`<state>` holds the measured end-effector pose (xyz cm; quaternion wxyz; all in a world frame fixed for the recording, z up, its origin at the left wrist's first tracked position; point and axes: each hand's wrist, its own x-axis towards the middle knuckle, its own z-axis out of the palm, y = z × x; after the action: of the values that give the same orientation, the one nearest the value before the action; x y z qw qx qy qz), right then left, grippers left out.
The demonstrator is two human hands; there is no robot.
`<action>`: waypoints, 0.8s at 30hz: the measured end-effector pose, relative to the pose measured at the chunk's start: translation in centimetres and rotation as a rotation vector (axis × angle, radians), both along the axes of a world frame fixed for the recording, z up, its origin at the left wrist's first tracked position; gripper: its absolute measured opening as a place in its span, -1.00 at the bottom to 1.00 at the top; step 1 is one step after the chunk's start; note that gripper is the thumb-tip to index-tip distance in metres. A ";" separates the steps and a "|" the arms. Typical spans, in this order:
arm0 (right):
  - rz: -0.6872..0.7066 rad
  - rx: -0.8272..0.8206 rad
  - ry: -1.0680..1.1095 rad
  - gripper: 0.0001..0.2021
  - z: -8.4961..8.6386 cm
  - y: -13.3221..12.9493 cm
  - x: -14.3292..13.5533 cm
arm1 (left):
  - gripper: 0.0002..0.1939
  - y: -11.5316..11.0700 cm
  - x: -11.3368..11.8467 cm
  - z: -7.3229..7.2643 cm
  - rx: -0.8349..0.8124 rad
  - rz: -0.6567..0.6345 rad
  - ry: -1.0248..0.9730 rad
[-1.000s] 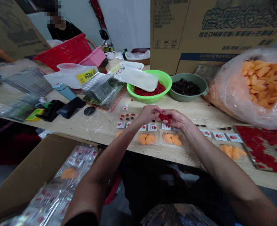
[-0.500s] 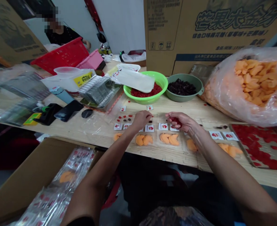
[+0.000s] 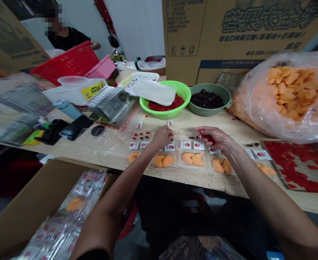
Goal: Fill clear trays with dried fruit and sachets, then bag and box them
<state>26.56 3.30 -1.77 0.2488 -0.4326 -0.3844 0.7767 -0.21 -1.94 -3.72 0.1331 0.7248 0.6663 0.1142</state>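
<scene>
- Table: wooden top. The front edge passes beneath both forearms; a narrow strip of wood lies between this edge and the packs.
- Printed carton: upright at the rear, bounding the space behind the bowls.
- Open carton: below the front edge at lower left, containing glossy wrapped packs.
- Clear bag: bounds the work area at far right; orange pieces show through its opening.
- Flat tray: in front of the bag, covered in part by flat red pieces.
- Green basin: ahead of the hands; a white tray lies across it over red contents. A strip of wood separates basin and packs.
- Grey-green bowl: just beside the basin, holding dark pieces.
- Clear packs: in a row along the front edge, beneath and between the hands.
- Right hand: forearm angled in from lower right; fingers curled around a red handful, above the packs.
- Left hand: well apart from the right; knuckles up, fingers bunched downward over a pack. Whether the fingertips pinch anything cannot be told.
- Printed sachets: lie in the packs, beyond the orange pieces.
</scene>
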 end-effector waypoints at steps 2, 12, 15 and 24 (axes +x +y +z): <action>0.035 0.058 -0.033 -0.64 0.2 -0.3 -0.5 | -0.76 0.1 0.6 0.3 0.034 0.060 -0.067; 0.122 0.316 -0.040 -0.73 2.0 0.1 -3.4 | -0.80 1.9 5.5 3.5 -0.079 0.021 -0.961; -0.012 0.190 -0.062 -0.77 1.9 0.6 -2.0 | -0.85 2.4 4.6 2.3 -0.066 0.086 -0.873; -0.135 0.022 -0.050 -0.79 0.6 -0.2 -0.4 | -0.81 3.3 5.3 -1.9 0.097 -0.062 -0.161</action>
<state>26.20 3.10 -1.22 0.2957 -0.4741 -0.3687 0.7428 5.06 1.33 -5.60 0.1546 0.7390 0.6245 0.2001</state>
